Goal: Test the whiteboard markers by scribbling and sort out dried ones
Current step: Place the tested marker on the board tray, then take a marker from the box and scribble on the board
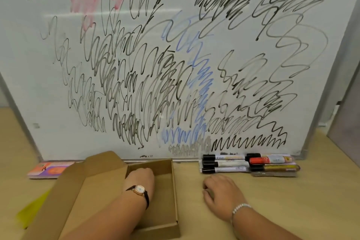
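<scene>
A whiteboard (48, 103) covered with black, blue and faded red scribbles leans upright at the back of the table. Several markers (247, 163) lie side by side at its foot on the right: black-capped white ones (224, 163), one with a red cap (259, 160), and a gold one (278, 168). An open brown cardboard box (174, 191) sits in front of the board. My left hand (141, 178), wearing a watch, reaches down inside the box; its fingers are hidden. My right hand (220, 193) rests on the table with fingers curled under, just short of the markers.
The box's lid flap (78, 187) lies open to the left. A pink and orange pad (48, 169) lies at the board's lower left corner. A yellow sheet (33, 210) pokes out beneath the flap. Bare wooden tabletop (292, 200) extends right of my right hand.
</scene>
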A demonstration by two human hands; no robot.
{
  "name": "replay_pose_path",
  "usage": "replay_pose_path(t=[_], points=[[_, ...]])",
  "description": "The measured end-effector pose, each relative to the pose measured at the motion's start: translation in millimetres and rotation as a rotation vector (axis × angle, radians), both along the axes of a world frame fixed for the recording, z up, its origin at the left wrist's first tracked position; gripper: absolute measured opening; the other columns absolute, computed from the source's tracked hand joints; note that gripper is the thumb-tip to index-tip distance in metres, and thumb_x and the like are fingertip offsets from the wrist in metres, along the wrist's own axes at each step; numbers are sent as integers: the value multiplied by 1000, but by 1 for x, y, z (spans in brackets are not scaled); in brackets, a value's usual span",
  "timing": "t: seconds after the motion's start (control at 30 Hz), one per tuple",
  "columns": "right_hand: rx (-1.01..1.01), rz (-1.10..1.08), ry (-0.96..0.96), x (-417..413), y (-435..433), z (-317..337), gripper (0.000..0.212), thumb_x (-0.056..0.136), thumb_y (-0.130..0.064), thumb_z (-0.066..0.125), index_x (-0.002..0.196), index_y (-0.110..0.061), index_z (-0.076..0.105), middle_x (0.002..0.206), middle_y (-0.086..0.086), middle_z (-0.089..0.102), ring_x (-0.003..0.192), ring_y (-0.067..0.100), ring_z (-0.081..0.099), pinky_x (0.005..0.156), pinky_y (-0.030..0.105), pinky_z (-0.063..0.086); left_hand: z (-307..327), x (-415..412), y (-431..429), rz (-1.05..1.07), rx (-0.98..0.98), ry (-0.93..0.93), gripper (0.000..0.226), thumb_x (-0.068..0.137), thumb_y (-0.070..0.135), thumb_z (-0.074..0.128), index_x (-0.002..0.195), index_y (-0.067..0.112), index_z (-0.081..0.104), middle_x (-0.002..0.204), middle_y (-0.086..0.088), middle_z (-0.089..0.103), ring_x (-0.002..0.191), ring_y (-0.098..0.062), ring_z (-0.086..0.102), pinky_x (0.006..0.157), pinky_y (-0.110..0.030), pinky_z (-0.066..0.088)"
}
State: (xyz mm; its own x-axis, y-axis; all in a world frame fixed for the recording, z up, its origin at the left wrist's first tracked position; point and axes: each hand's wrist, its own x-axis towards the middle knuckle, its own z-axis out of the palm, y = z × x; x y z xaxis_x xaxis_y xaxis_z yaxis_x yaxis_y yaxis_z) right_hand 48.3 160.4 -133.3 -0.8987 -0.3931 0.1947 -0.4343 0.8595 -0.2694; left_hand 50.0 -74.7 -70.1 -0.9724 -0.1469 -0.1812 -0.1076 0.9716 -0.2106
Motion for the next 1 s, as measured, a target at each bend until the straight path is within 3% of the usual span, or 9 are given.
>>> replay_pose_path(t=[0.17,0.3,0.53,0.63,0.7,0.77,0.83,0.93,1.0], points=[[-8,-34,84,2,0,-2,9,71,-39,47,70,-31,51,65,-16,51,62,7,52,60,23,45,-4,3,1,113,177,42,33,89,0,38,119,12,37,118,-12,51,105,-28,55,78,-34,47],[0,-52,60,2,0,-3,10,73,-39,45,72,-32,51,68,-16,51,66,6,53,64,23,45,-10,8,4,203,162,-21,36,91,0,34,125,12,34,124,-15,41,107,-29,54,85,-38,49],[62,-44,-18,3,-5,6,21,81,-40,38,83,-28,55,81,-12,56,82,12,55,77,28,41,-5,3,-7,134,231,-152,40,90,3,36,130,8,36,126,-13,50,113,-28,52,89,-35,45],[54,-76,-1,6,-5,4,11,73,-39,43,72,-31,51,68,-15,52,66,8,54,63,24,43,5,-1,-9,111,303,-147,44,91,5,43,133,7,32,123,-10,54,109,-23,56,88,-31,46],[134,-73,9,7,-9,13,8,67,-38,44,65,-33,50,60,-16,49,56,5,50,54,19,40,21,-6,-16,80,355,-98,39,92,9,46,131,8,41,122,-7,57,108,-19,57,91,-28,47],[161,-85,68,0,-19,28,14,68,-36,43,62,-31,54,58,-14,50,55,7,49,51,21,42,47,-11,-29,61,519,0,27,92,12,50,118,12,56,113,-4,61,101,-17,58,88,-26,49],[26,-72,133,-9,-39,55,19,76,-32,44,69,-26,60,65,-12,54,63,8,51,58,26,49,76,-14,-43,93,800,113,13,88,11,57,98,15,65,98,-3,65,93,-20,62,86,-30,53],[-184,4,139,-14,-86,109,24,93,-33,45,104,-21,63,97,-9,59,94,7,51,89,29,46,115,-16,-60,180,1236,237,8,83,0,63,82,8,65,87,-12,66,84,-24,65,78,-34,58],[-217,87,88,-15,-118,140,37,95,-42,44,125,-21,53,116,-7,54,111,9,46,98,28,39,133,-17,-66,215,1453,265,6,83,-2,66,83,3,64,89,-15,66,83,-23,66,74,-29,58]])
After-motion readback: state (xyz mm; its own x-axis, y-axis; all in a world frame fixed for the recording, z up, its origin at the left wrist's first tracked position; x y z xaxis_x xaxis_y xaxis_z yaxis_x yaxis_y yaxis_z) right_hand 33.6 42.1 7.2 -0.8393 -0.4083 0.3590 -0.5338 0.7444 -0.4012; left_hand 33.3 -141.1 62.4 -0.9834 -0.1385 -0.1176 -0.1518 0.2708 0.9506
